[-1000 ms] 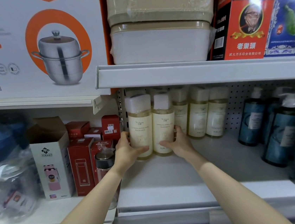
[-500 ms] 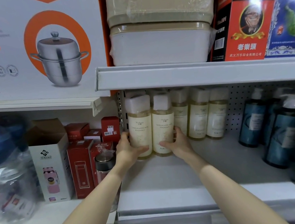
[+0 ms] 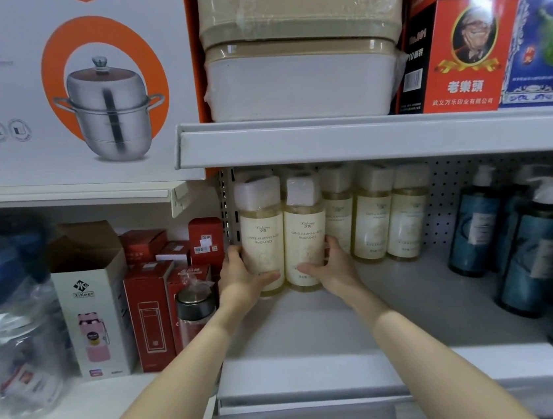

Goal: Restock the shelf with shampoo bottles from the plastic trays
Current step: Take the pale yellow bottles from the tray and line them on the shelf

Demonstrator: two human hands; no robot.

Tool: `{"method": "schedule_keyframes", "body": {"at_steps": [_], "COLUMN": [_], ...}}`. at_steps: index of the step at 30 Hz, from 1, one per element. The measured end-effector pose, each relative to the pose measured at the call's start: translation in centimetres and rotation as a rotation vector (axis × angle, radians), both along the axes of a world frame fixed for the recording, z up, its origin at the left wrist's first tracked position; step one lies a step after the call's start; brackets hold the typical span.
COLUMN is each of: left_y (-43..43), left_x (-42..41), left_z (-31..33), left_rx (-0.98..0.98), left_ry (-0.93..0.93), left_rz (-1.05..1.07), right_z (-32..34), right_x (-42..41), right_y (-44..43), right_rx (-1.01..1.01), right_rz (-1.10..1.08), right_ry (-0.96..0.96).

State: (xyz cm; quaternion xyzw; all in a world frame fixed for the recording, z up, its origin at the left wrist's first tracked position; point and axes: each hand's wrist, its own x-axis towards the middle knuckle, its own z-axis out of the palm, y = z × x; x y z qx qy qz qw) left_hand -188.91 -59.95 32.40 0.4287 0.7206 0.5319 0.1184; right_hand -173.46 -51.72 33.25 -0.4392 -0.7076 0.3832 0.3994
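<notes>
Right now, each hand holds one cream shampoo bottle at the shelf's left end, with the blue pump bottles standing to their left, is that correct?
Not quite: the head view shows the blue pump bottles standing right of the cream bottles; the rest holds.

One wide-angle camera sat on the person's head, facing forward and a little downward into the shelf point(image 3: 317, 335) from close by. Both forearms reached in from the bottom edge, and the left hand point(image 3: 242, 282) and right hand point(image 3: 335, 268) sat mid-frame. The upper shelf point(image 3: 363, 137) crossed the middle.
</notes>
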Motion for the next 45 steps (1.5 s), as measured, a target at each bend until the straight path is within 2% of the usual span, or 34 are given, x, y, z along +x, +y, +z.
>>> {"method": "schedule_keyframes", "body": {"at_steps": [24,33,39,45], "left_y": [-0.7,-3.4,-5.5,-8.9], "left_x": [0.5,1.6,5.1,11.2], "left_z": [1.0,2.1,3.5,3.5], "left_rx": [-0.053,0.036,0.064,0.139], "left_ry": [-0.057,-0.121,-0.138,-0.260], "left_rz": [-0.033,-0.058,-0.035,-0.073], "right_z": [1.1,3.4,4.1,4.8], "right_x": [0.5,3.3,6.3,10.8], "right_y": [-0.9,-2.7,-4.2,-6.8], "right_rx": [-0.029,0.008,0.058,0.000], "right_rz": [0.022,0.046,0.100,0.158], "right_ry": [-0.023,0.037,0.036,0.079]}}
